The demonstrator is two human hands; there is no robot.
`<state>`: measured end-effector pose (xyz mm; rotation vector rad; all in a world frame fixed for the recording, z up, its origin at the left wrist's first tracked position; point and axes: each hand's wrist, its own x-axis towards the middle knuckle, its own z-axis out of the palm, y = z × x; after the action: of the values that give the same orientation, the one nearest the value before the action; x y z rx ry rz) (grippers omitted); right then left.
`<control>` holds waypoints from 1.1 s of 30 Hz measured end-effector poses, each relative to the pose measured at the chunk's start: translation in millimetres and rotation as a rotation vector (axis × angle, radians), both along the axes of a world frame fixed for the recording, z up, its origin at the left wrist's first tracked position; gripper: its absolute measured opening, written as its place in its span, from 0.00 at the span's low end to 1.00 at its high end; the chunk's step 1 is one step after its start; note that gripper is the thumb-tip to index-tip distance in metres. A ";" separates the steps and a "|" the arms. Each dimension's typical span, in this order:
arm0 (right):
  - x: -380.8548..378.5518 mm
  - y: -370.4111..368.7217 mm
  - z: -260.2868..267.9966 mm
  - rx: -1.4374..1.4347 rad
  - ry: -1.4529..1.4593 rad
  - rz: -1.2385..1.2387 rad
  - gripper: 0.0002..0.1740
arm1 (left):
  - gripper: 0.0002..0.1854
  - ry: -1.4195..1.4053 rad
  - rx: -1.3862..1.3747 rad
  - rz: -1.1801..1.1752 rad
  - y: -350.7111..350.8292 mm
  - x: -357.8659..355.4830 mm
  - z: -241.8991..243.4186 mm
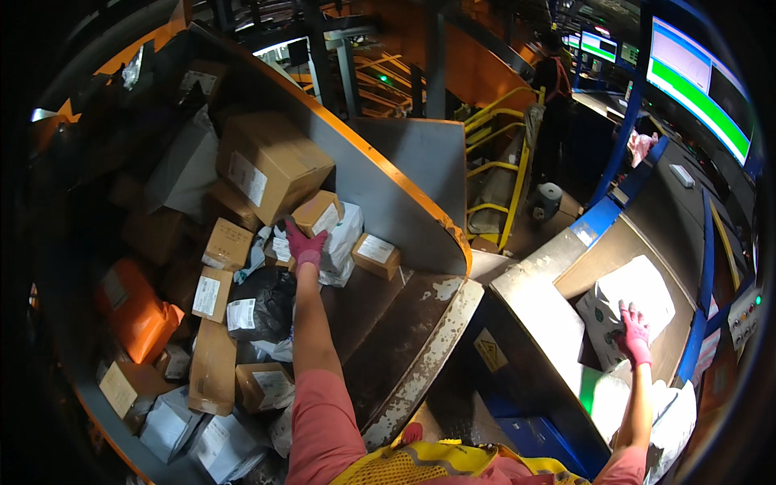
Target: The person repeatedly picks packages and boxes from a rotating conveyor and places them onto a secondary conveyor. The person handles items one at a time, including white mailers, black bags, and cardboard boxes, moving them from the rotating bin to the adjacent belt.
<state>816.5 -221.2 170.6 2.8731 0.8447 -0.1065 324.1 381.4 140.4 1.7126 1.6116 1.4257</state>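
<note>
My left hand (305, 242), in a pink glove, reaches into a chute of parcels and touches the near side of a small cardboard box (317, 213); whether it grips the box is unclear. Under and beside that box lies a white plastic parcel (343, 248). Just below the hand is a black plastic parcel (267, 309) with a label. My right hand (635, 336), gloved in pink too, rests with spread fingers on a large white bag-wrapped parcel (636, 297) on the conveyor at the right. More white plastic parcels (673, 418) lie near my right forearm.
The chute's orange-edged wall (388, 167) and worn metal lip (424, 357) stand between the two areas. A large cardboard box (279, 160) and an orange parcel (136, 315) lie in the pile. Beyond are yellow railings (514, 182), a person (550, 79) and a monitor (697, 85).
</note>
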 end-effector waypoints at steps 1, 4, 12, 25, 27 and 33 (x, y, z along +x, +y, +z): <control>2.1 5.7 -5.1 -0.032 0.004 0.014 0.53 | 0.61 0.001 -0.064 0.056 -3.0 -1.6 -1.0; -11.9 33.2 -15.9 -0.010 -0.299 0.037 0.50 | 0.58 -0.190 0.026 0.018 -27.5 8.6 -10.6; -152.5 158.4 -0.6 1.104 0.878 0.727 0.53 | 0.32 -1.465 -0.932 -1.008 -195.5 79.7 -60.2; -117.2 132.6 -97.2 1.658 1.006 -0.132 0.46 | 0.47 0.091 -0.425 -0.445 -146.2 129.4 -139.0; -65.9 108.9 -126.6 1.980 0.817 -0.324 0.43 | 0.53 0.244 -0.204 -0.311 -107.1 139.1 -147.3; 69.9 -1.8 -160.7 1.958 0.550 -0.616 0.31 | 0.53 0.600 -0.613 -0.213 -53.1 148.3 -137.4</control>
<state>886.3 -222.9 9.8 4.9892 -0.5135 -0.2167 472.5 328.3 3.0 1.9169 1.8152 0.2506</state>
